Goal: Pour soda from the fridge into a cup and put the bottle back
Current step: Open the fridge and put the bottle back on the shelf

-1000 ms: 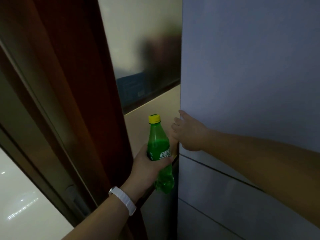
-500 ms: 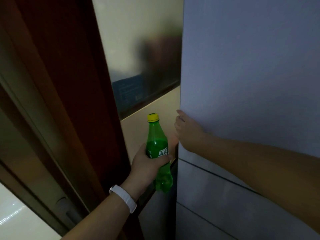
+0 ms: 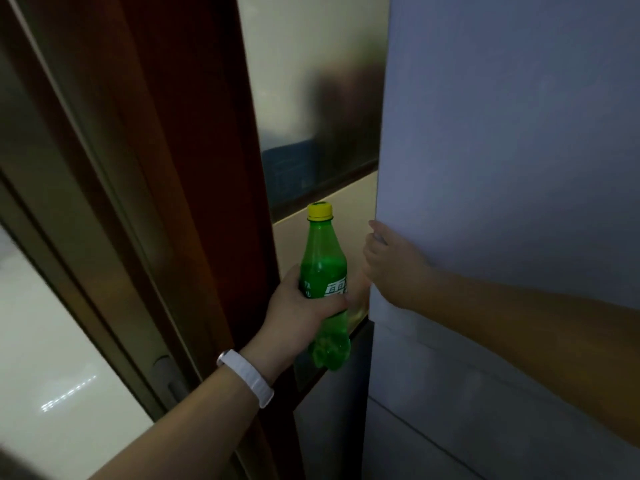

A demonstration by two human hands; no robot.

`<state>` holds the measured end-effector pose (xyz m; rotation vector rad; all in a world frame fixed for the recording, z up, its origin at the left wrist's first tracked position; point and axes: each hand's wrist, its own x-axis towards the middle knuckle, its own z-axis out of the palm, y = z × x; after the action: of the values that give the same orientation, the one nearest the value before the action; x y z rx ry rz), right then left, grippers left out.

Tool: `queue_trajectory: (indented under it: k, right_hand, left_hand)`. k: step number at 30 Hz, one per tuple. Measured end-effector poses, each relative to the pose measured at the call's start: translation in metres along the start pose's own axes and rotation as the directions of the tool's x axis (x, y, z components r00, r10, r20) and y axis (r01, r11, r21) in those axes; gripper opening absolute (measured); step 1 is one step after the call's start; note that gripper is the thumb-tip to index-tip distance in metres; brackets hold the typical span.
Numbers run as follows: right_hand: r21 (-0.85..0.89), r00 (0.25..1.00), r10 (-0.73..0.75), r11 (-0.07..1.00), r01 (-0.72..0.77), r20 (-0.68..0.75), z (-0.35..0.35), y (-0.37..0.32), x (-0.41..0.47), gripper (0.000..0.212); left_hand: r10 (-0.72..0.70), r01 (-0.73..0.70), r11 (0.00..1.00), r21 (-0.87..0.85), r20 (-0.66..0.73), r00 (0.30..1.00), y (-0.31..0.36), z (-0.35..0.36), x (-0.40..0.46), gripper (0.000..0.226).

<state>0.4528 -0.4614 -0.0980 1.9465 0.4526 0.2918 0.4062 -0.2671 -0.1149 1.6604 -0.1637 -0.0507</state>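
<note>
My left hand [image 3: 301,313] grips a green soda bottle [image 3: 323,271] with a yellow cap around its middle and holds it upright, just left of the fridge. The grey fridge door [image 3: 502,150] fills the right side of the view. My right hand [image 3: 391,265] holds the door's left edge, its fingers curled round the edge near the door's bottom. The inside of the fridge is hidden. No cup is in view.
A dark red wooden door frame [image 3: 194,168] stands close on the left, next to a glass panel. A beige wall [image 3: 311,64] lies behind the gap between frame and fridge. The lower fridge door [image 3: 450,427] sits below my right arm.
The bottle and my left hand have risen slightly and shifted a little left. My right hand stays on the door edge.
</note>
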Motion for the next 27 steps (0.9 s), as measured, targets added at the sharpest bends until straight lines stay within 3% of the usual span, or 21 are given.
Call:
queue_trajectory:
  k: [7, 18, 27]
  right_hand:
    - [0.037, 1.000, 0.018, 0.999, -0.018, -0.012, -0.011, -0.007, -0.009, 0.035]
    - [0.016, 0.986, 0.009, 1.000, -0.007, -0.164, -0.037, -0.026, -0.028, 0.038]
    - [0.068, 0.991, 0.072, 0.996, -0.065, -0.110, -0.076, -0.056, -0.055, 0.039]
  left_hand:
    - [-0.015, 0.015, 1.000, -0.011, -0.022, 1.000, 0.001, -0.004, -0.026, 0.052]
    - [0.000, 0.000, 1.000, 0.004, -0.011, 1.000, 0.005, -0.031, -0.059, 0.049]
    - [0.040, -0.035, 0.996, -0.081, 0.060, 0.997, 0.006, -0.067, -0.072, 0.042]
